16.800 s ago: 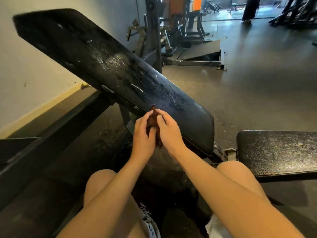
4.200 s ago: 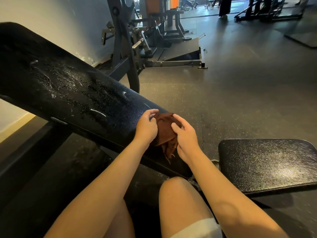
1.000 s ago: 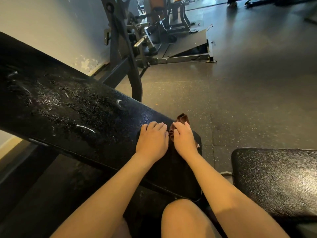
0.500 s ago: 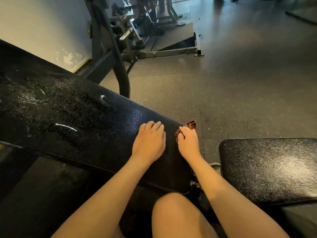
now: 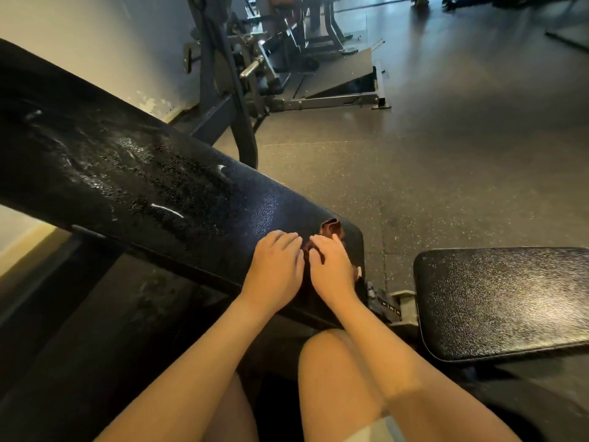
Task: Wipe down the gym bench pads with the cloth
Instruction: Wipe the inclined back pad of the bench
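Entry: cloth down, wipe starting.

Change noted: four seconds earlier both hands held the small brown fabric cloth [image 5: 332, 228] up off the surface, working it into a fold. At this moment it lay on the long inclined black textured vinyl backrest pad [image 5: 165, 189], at that pad's lower end, mostly covered. Half a second before, the hands sat slightly apart; here they were nearly touching.

Left hand [image 5: 274, 264]: palm down, fingers straight and pressed together, flat on the backrest pad just beside the cloth. Right hand [image 5: 331, 267]: palm down on the cloth, fingers only slightly bent, pressing rather than pinching. A bunched tip of cloth showed beyond its fingertips, a sliver between the hands.

My reading: folding was over and the first stroke was about to begin. Droplets and streaks further up the backrest pad remained unwiped. The flat black seat pad [image 5: 503, 298], just past the lower end, looked untouched.

Orientation: the backrest pad's long axis rose from its lower end up and away to the left. The cloth's own long axis I could not tell.
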Tool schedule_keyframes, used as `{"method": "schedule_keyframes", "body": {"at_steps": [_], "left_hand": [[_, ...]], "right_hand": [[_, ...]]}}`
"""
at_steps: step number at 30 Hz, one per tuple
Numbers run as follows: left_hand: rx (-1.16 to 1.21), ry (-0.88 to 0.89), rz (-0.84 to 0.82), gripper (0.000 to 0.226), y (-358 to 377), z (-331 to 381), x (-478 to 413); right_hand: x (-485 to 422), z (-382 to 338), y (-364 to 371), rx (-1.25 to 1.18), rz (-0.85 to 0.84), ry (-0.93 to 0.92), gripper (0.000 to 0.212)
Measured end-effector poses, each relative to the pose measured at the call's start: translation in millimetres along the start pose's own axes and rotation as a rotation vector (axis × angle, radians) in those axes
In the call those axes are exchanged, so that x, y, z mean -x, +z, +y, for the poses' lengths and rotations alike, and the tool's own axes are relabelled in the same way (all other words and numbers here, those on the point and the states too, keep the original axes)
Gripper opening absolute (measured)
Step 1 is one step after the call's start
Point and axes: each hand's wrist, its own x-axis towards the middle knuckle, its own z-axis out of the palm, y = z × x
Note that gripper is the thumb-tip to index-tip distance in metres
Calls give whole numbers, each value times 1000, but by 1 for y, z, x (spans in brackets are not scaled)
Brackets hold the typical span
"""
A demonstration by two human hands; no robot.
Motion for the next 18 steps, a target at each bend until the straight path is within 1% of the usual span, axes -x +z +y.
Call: {"method": "schedule_keyframes", "body": {"at_steps": [4, 6, 7, 8, 10, 11, 12, 13, 16, 18], "left_hand": [[-36, -43, 107, 41, -27, -26, 22], [-38, -88, 133, 42, -35, -36, 34], [-47, -97, 130, 39, -38, -41, 40], [-54, -95, 126, 38, -39, -44, 47], [-43, -86, 129, 40, -41, -49, 58], [-45, -92, 138, 40, -43, -50, 63], [-62, -100, 145, 41, -43, -51, 66], [-86, -106, 152, 41, -44, -52, 68], [-128, -142, 172, 45, -48, -57, 69], [-146, -148, 176, 46, -50, -62, 70]], "right_hand": [[24, -52, 16, -101, -133, -211, 40], [29, -60, 23, -68, -160, -287, 45], [29, -58, 24, -24, -143, -287, 46], [30, -54, 24, 17, -115, -244, 47], [32, -48, 21, 57, -46, -110, 47], [34, -49, 21, 54, -33, -81, 46], [36, -55, 22, 40, -41, -96, 45], [37, -64, 25, 13, -72, -146, 44], [34, -96, 33, -47, -220, -378, 44], [26, -104, 35, -27, -255, -473, 43]]}}
